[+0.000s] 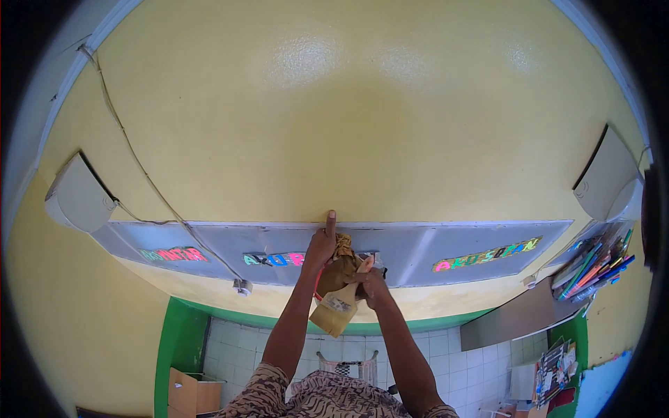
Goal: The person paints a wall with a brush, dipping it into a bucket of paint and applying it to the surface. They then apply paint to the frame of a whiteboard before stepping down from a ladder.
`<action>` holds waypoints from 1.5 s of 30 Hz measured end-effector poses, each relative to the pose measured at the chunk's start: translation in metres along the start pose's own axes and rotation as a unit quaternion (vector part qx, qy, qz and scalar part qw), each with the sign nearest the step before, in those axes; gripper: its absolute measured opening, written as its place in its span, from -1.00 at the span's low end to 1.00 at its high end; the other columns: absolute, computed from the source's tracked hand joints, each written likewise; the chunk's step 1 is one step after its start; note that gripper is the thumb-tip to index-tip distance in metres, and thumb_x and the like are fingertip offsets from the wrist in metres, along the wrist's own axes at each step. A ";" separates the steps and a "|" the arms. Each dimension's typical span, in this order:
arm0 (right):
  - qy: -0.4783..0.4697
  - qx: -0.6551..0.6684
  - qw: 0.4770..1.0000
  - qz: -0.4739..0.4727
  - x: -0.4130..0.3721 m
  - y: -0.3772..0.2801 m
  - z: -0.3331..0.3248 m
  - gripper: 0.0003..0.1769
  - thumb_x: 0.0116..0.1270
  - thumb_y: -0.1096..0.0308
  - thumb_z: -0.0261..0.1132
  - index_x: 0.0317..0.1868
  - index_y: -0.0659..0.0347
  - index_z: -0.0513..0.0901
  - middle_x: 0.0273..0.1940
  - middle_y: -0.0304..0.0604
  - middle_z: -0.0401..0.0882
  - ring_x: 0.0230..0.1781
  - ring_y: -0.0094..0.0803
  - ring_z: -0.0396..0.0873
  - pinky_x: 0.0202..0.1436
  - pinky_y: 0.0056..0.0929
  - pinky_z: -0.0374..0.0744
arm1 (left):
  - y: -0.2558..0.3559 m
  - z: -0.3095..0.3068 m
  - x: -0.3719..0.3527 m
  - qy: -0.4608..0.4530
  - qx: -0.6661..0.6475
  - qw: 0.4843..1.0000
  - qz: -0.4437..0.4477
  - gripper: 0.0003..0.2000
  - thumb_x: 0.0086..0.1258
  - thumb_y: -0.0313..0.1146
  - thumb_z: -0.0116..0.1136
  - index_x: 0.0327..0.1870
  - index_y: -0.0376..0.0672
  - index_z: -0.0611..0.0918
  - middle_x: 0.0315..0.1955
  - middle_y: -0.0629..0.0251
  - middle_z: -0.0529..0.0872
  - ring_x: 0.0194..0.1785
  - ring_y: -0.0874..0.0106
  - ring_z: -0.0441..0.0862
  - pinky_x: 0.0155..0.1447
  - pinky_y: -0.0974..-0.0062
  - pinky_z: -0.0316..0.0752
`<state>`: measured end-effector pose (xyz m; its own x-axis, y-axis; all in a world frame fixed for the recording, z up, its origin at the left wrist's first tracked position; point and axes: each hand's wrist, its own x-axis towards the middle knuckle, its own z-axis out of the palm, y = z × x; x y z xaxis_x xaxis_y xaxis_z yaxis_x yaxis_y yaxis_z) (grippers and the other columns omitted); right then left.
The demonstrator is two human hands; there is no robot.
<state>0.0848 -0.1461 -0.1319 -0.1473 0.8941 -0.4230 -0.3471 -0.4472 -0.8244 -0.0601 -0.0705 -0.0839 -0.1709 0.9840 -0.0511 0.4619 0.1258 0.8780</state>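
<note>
Both arms reach up to a long grey board (411, 254) on the yellow wall. My left hand (322, 245) is at the board's top edge, its thumb pointing up and its other fingers largely hidden, beside a crumpled patterned brown cloth (343, 245). My right hand (373, 285) is closed round the handle of a wide brush (336, 310), whose pale end hangs down to the left. Between my hands is a brown rounded object (337, 273) with a red rim, partly hidden by the brush and cloth.
Coloured letters (488, 256) are on the board. A cable (143, 164) runs down the left wall. Wall units hang at left (82, 194) and right (605, 174). Pens and rolls (592, 268) stand at right. Below are a tiled floor (439, 362) and a wooden box (188, 393).
</note>
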 end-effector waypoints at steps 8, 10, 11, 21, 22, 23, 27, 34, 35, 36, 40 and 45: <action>-0.092 -0.066 0.988 -0.107 -0.016 -0.053 0.001 -0.70 -0.01 0.51 0.41 -0.24 0.29 0.54 -0.46 -0.20 0.57 -0.54 -0.38 0.61 -0.55 -0.40 0.59 | -0.011 0.005 0.011 -0.026 -0.022 0.999 0.004 -0.01 0.33 0.54 -0.51 -0.61 -0.44 0.53 -0.71 -0.03 0.53 -0.61 0.18 0.57 -0.46 0.19 0.47; -0.085 -0.228 0.958 -0.149 -0.013 -0.051 0.004 -0.69 -0.04 0.51 0.40 -0.24 0.32 0.54 -0.44 -0.21 0.57 -0.50 -0.40 0.62 -0.59 -0.42 0.59 | -0.006 0.003 0.007 -0.028 -0.027 0.999 -0.001 0.00 0.32 0.54 -0.51 -0.60 -0.45 0.53 -0.71 -0.01 0.53 -0.61 0.18 0.57 -0.44 0.17 0.47; -0.085 -0.229 0.958 -0.151 -0.015 -0.053 0.006 -0.69 -0.04 0.51 0.40 -0.24 0.32 0.54 -0.44 -0.21 0.57 -0.50 -0.40 0.62 -0.59 -0.42 0.59 | -0.001 0.002 0.004 -0.029 -0.030 0.999 -0.012 0.01 0.33 0.54 -0.52 -0.56 -0.48 0.56 -0.66 -0.07 0.57 -0.53 0.12 0.61 -0.34 0.14 0.49; -0.115 -0.473 0.854 -0.183 -0.012 -0.022 0.020 -0.44 -0.06 0.50 0.40 0.01 0.32 0.41 -0.27 -0.05 0.56 -0.40 -0.27 0.67 -0.58 -0.32 0.66 | -0.012 0.009 0.016 -0.057 -0.007 0.997 -0.042 0.09 0.31 0.55 -0.64 -0.13 -0.54 0.62 -0.16 -0.40 0.65 0.06 -0.18 0.60 0.19 0.04 0.41; -0.117 -0.461 0.866 -0.154 -0.015 -0.024 0.023 -0.43 -0.06 0.50 0.41 0.01 0.32 0.40 -0.27 -0.07 0.56 -0.40 -0.29 0.67 -0.57 -0.33 0.66 | -0.013 0.010 0.017 -0.057 -0.008 0.997 -0.043 0.09 0.31 0.55 -0.64 -0.13 -0.54 0.62 -0.16 -0.40 0.65 0.06 -0.18 0.60 0.19 0.04 0.41; -0.118 -0.461 0.866 -0.154 -0.017 -0.022 0.020 -0.43 -0.06 0.50 0.41 0.01 0.32 0.40 -0.27 -0.07 0.56 -0.40 -0.29 0.67 -0.57 -0.33 0.66 | -0.010 0.008 0.015 -0.050 0.017 0.998 -0.046 0.09 0.31 0.54 -0.64 -0.11 -0.54 0.62 -0.12 -0.41 0.63 0.11 -0.20 0.56 0.23 0.04 0.37; -0.088 -0.366 0.910 -0.173 -0.052 -0.040 0.000 -0.66 -0.07 0.37 0.43 -0.27 0.39 0.65 -0.39 -0.01 0.68 -0.43 -0.24 0.68 -0.34 -0.29 0.63 | 0.000 -0.004 0.007 -0.056 0.053 0.996 -0.048 0.07 0.33 0.53 -0.62 -0.06 -0.52 0.62 -0.03 -0.43 0.59 0.19 -0.22 0.49 0.29 0.02 0.32; 0.145 -0.066 0.960 -0.232 -0.052 -0.032 -0.028 -0.87 0.09 0.54 0.41 -0.36 0.43 0.69 -0.45 -0.11 0.68 -0.50 -0.48 0.64 -0.43 -0.50 0.67 | -0.005 0.004 0.010 -0.060 0.050 0.996 -0.053 0.05 0.35 0.50 -0.62 -0.07 -0.51 0.62 -0.06 -0.42 0.60 0.17 -0.22 0.51 0.29 0.01 0.32; 0.146 -0.062 0.955 -0.250 -0.046 -0.024 -0.027 -0.91 0.13 0.59 0.41 -0.37 0.44 0.67 -0.42 -0.08 0.67 -0.51 -0.41 0.66 -0.40 -0.46 0.75 | 0.001 0.003 0.005 -0.040 0.055 0.997 -0.048 0.05 0.35 0.50 -0.63 -0.06 -0.51 0.62 -0.05 -0.42 0.60 0.17 -0.22 0.52 0.30 0.01 0.32; 0.146 -0.062 0.955 -0.249 -0.038 -0.013 -0.026 -0.91 0.13 0.59 0.41 -0.37 0.44 0.67 -0.42 -0.08 0.67 -0.51 -0.41 0.66 -0.40 -0.46 0.75 | 0.003 0.003 0.003 -0.019 0.060 0.997 -0.042 0.06 0.35 0.50 -0.65 -0.05 -0.51 0.62 -0.05 -0.43 0.60 0.17 -0.21 0.52 0.30 0.01 0.32; 0.147 -0.072 0.962 -0.218 -0.003 0.037 -0.007 -0.89 0.09 0.56 0.39 -0.36 0.43 0.67 -0.43 -0.14 0.65 -0.47 -0.42 0.66 -0.37 -0.48 0.74 | -0.003 0.002 0.012 -0.066 0.069 0.994 -0.055 0.06 0.35 0.50 -0.67 -0.05 -0.51 0.62 -0.04 -0.43 0.59 0.18 -0.21 0.51 0.31 0.01 0.31; 0.228 -0.191 0.932 -0.208 0.032 0.066 0.018 -0.84 0.06 0.39 0.37 -0.37 0.31 0.72 -0.46 0.07 0.69 -0.39 -0.07 0.70 -0.28 -0.21 0.60 | -0.005 0.004 0.012 -0.049 0.062 0.996 -0.048 0.06 0.35 0.49 -0.68 -0.10 -0.51 0.63 -0.07 -0.44 0.60 0.17 -0.22 0.52 0.29 0.00 0.33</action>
<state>0.0402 -0.1466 -0.1933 0.3664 0.9269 -0.0809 0.0811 -0.1184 -0.9896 -0.0610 -0.0586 -0.0907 -0.1366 0.9734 -0.1837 0.5530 0.2288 0.8012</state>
